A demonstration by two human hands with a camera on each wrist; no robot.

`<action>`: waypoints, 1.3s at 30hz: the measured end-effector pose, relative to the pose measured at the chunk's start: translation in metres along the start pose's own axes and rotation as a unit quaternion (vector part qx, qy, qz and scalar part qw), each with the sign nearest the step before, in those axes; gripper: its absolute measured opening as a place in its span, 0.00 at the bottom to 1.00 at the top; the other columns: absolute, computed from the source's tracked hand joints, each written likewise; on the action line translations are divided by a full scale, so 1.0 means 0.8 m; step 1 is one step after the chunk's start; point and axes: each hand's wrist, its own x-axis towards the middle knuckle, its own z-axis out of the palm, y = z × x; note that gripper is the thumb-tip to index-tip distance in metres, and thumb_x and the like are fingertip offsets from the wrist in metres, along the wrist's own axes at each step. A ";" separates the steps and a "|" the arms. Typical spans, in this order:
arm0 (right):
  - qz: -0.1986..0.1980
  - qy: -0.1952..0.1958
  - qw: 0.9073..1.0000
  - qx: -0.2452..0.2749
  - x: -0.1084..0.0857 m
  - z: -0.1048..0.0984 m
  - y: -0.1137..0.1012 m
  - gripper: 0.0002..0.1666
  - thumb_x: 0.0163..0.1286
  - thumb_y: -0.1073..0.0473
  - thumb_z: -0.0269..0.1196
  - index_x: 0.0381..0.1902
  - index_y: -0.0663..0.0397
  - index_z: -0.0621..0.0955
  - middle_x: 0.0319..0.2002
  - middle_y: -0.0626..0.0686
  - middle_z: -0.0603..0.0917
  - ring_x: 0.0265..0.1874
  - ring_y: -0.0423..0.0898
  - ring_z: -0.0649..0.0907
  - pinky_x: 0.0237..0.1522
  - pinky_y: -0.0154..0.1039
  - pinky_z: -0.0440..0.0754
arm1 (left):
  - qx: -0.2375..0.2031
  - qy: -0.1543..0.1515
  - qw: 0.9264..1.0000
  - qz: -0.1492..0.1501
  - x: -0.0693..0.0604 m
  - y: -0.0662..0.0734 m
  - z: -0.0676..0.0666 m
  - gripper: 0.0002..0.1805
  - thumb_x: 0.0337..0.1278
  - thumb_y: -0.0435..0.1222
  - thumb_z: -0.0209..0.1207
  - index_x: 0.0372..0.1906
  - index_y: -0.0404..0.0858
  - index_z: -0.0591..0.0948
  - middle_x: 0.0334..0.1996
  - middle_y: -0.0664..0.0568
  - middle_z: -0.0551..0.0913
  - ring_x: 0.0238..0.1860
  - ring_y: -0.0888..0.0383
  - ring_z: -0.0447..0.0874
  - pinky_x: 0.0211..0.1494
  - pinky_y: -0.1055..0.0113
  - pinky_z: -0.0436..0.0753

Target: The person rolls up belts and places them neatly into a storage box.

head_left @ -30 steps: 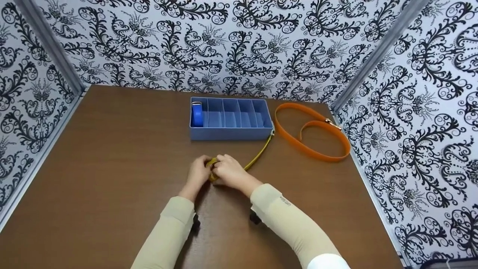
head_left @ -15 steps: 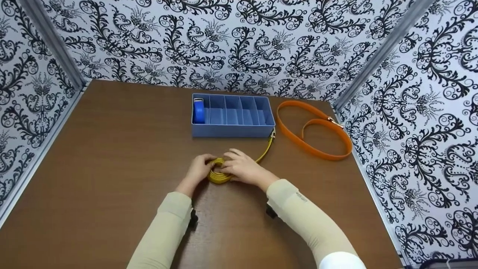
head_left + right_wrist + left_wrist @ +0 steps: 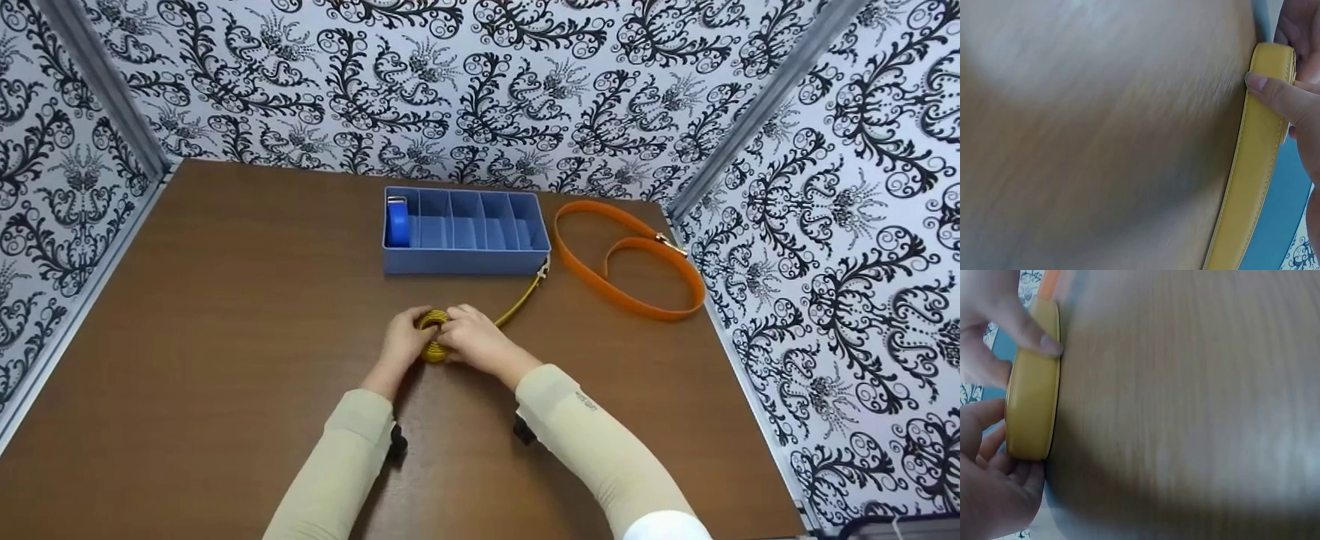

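A yellow belt (image 3: 435, 352) with stitched edges is wound into a coil on edge, standing on the table in the head view. Its loose tail runs back right to a metal buckle beside the box's front corner. My left hand (image 3: 403, 343) grips the coil's left side, thumb and fingers curled round it. On the other side my right hand (image 3: 480, 341) holds the coil, with its thumb (image 3: 1272, 93) pressed on the outer turn in the right wrist view. Part of the coil's middle is hidden by fingers. The left wrist view shows both hands around the coil (image 3: 1033, 399).
A blue-grey divided box (image 3: 465, 262) stands behind the hands. A rolled blue belt (image 3: 398, 223) with a metal buckle sits in its leftmost compartment. To the right an orange belt (image 3: 630, 300) lies in loose loops. Patterned walls (image 3: 480, 90) enclose the brown table (image 3: 247, 300).
The right hand spread off the coil half a second ago and has closed in on it again. The coil shifted slightly right, then back left. The left hand stayed at the coil throughout.
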 end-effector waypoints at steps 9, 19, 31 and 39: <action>0.057 -0.008 0.998 -0.030 0.012 0.008 -0.019 0.18 0.49 0.41 0.74 0.22 0.47 0.85 0.28 0.44 0.85 0.42 0.46 0.79 0.45 0.43 0.76 | 0.086 0.072 0.993 -0.047 -0.010 0.009 -0.002 0.21 0.53 0.32 0.67 0.54 0.30 0.81 0.48 0.39 0.83 0.51 0.42 0.80 0.54 0.53 0.77; 0.024 -0.042 0.999 0.000 0.004 0.002 -0.012 0.20 0.51 0.40 0.72 0.35 0.47 0.85 0.34 0.43 0.86 0.39 0.46 0.76 0.38 0.42 0.72 | 0.092 0.021 0.995 -0.022 -0.004 0.007 -0.005 0.17 0.52 0.26 0.63 0.49 0.30 0.84 0.48 0.39 0.84 0.52 0.42 0.80 0.57 0.53 0.76; -0.063 -0.021 0.997 0.028 -0.013 -0.014 0.010 0.13 0.56 0.56 0.72 0.41 0.45 0.88 0.38 0.41 0.86 0.42 0.47 0.76 0.45 0.42 0.70 | 0.100 -0.072 0.992 0.038 0.001 0.008 -0.019 0.14 0.56 0.21 0.60 0.47 0.32 0.85 0.46 0.41 0.84 0.53 0.43 0.79 0.58 0.52 0.75; -0.071 -0.007 0.997 0.014 -0.002 -0.008 0.005 0.06 0.49 0.54 0.73 0.27 0.45 0.87 0.26 0.41 0.83 0.32 0.47 0.73 0.37 0.42 0.68 | 0.093 -0.072 0.992 0.055 -0.003 0.003 -0.015 0.15 0.59 0.22 0.57 0.50 0.31 0.84 0.49 0.39 0.83 0.55 0.41 0.78 0.59 0.50 0.74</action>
